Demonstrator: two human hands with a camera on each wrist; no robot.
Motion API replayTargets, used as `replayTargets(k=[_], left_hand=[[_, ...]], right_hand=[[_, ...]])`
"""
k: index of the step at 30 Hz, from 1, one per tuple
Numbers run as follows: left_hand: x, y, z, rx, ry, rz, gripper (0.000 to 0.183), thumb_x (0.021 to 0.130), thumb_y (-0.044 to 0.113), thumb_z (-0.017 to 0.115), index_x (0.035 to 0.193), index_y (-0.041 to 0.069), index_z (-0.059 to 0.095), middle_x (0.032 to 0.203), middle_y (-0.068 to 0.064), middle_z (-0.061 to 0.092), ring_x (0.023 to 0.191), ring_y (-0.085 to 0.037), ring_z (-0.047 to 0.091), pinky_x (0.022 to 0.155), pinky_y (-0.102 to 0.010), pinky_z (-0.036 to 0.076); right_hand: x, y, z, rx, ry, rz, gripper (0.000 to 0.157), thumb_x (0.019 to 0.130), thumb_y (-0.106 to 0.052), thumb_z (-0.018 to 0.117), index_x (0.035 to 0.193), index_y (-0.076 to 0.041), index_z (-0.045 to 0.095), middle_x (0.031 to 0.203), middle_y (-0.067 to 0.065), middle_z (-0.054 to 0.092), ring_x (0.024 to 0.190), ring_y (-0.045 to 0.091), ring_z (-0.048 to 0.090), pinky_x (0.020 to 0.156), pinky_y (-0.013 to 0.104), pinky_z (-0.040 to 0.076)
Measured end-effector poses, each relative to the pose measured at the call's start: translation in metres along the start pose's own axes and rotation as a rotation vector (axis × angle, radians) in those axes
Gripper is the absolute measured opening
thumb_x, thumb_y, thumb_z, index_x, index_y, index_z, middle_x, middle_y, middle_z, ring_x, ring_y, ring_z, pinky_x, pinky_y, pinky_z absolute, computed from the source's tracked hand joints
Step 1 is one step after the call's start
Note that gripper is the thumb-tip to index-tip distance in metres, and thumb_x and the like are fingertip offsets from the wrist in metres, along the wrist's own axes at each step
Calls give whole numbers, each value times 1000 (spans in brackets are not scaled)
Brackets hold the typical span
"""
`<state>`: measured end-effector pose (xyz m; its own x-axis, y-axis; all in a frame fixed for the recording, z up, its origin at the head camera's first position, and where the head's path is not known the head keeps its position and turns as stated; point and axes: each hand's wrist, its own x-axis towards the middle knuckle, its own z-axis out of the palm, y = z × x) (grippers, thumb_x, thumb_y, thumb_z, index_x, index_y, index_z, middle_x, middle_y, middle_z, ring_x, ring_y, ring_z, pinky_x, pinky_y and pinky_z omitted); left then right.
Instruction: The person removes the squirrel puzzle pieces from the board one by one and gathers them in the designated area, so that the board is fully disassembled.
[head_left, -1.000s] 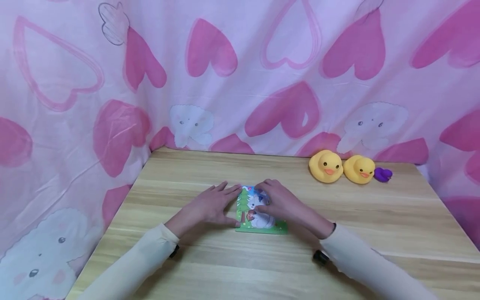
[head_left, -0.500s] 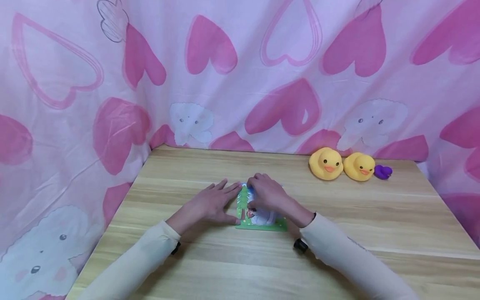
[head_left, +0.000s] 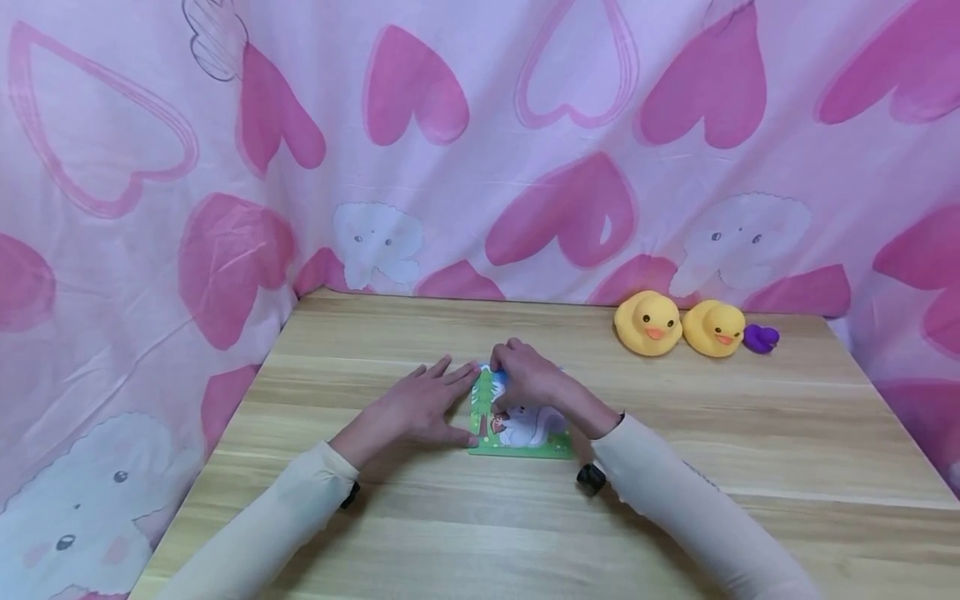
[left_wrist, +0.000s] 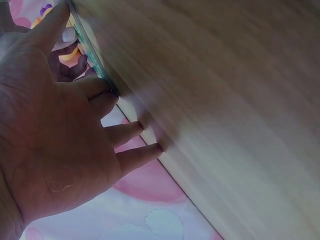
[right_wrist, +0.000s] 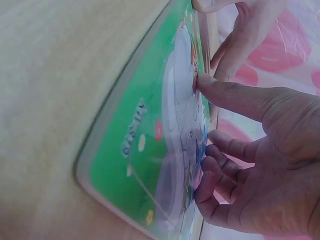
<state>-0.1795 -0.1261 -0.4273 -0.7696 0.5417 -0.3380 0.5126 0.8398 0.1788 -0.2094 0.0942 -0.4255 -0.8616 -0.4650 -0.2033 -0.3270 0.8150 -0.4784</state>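
Picture board [head_left: 527, 430]: right hand [head_left: 531, 377] slides toward its tree side while the left hand [head_left: 420, 408] stays put

Across the wider scene, little differs from a second ago: the pink heart-patterned cloth [head_left: 442, 187] hangs behind the desk [head_left: 450, 525], and the larger yellow duck [head_left: 648, 325], smaller yellow duck [head_left: 714, 330] and purple duck [head_left: 761, 338] keep their row at the far right.

Most of the change is in the right arm. Its sleeve [head_left: 686, 492] has swung leftward, bringing the right hand across from the board's right part toward the printed tree [head_left: 484, 398]. That seems to move the work to the upper left of the picture, with the left hand probably steadying that side.

Between the hands, the board lies flat on the desk, partly beneath the right hand and just right of the left one. Its near green strip and much of the pale printed figure [right_wrist: 172, 100] show uncovered.

Left fingers are spread and fairly straight, the index fingertip at the far left corner, the thumb at the near left. Right fingers bend with their tips at the board's surface; the thumb, well apart from them, touches it too. Whether they pinch a loose piece, I cannot tell.
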Motion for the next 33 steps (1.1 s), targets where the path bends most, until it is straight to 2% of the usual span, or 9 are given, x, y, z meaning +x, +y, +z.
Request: replayTargets(k=[8,20,29,33], left_hand=[[1,-1,1,-8,-6,-1,112,88,79,66,171,27,13,180,9,10,168,-34,7,133,-63,17],[1,1,2,-19,-4,3,113,87,78,66,171,25,13,180,8,11,168,-34,7,133,-63,17],[2,2,0,-32,-15,-5,113,87,78,67,171,26,12,180,9,9,168,-35,5,133,-64,17],[2,2,0,-27,-16,-10,114,87,78,67,171,25,11,180,9,8,168,-34,4,133,-63,15]], right_hand=[[-2,-1,4,13,28,-22,64,79,-22,95,131,-10,60,127,8,61,122,27,51,107,44,51],[0,-2,-1,-49,-24,-18,59,79,-24,94,127,-10,63,124,7,59,118,25,51,105,44,53],[3,7,-6,75,-67,-32,56,80,-20,93,123,-12,59,123,7,52,117,25,46,104,42,49],[5,8,-5,94,-73,-38,58,80,-20,93,125,-11,57,124,7,52,118,25,45,105,42,48]])
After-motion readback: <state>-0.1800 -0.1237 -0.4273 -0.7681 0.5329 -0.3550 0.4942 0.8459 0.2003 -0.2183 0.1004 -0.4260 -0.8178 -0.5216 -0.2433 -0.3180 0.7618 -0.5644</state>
